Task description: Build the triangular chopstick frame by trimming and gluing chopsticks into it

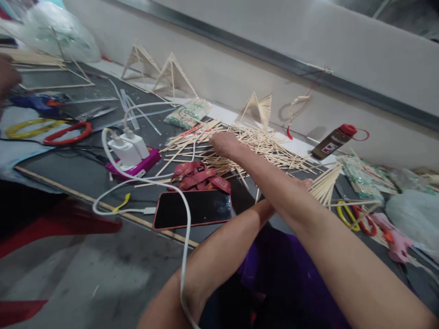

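Note:
My right hand (224, 144) is on a loose pile of thin wooden sticks (270, 148), its fingers curled down and their tips hidden. My right forearm crosses over my left arm. My left hand (307, 183) shows only its fingertips beyond that forearm. They are closed on the edge of a fan-shaped stick structure (325, 185), whose longer sticks reach out to the right.
A phone (194, 209), a red lanyard (199, 177) and a purple power strip (147, 163) with white cables lie left of my arms. A bottle (332, 142), bagged sticks (365, 178) and scissors (356, 218) are right. Stick frames (173, 77) stand behind. A person's hand (7, 75) shows far left.

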`<action>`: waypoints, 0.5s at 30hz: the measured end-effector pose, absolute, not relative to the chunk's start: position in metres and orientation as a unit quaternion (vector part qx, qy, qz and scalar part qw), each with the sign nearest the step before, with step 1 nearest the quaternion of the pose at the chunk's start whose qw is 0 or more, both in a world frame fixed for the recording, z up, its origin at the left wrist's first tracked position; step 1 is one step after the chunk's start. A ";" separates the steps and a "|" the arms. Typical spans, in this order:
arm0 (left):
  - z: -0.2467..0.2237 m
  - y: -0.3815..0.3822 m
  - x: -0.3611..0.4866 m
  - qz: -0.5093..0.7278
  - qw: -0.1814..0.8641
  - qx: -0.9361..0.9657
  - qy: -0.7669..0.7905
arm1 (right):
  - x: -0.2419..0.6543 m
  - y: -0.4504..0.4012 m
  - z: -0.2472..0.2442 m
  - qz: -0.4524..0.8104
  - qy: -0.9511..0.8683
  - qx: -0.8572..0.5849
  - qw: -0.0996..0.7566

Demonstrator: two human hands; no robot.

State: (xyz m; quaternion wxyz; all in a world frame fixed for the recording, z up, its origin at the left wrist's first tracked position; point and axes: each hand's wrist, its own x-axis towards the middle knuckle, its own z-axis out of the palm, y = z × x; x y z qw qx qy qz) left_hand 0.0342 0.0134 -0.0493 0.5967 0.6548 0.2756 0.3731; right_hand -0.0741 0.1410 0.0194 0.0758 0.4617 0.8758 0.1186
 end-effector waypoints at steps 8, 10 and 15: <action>-0.050 0.011 0.019 0.329 0.580 0.698 0.260 | -0.096 0.160 0.003 0.126 0.887 0.438 0.071; -0.044 0.009 0.014 0.328 0.582 0.691 0.276 | -0.096 0.161 0.004 0.132 0.890 0.428 0.082; -0.027 0.001 0.014 0.342 0.617 0.651 0.281 | -0.088 0.157 0.011 0.151 0.897 0.411 0.070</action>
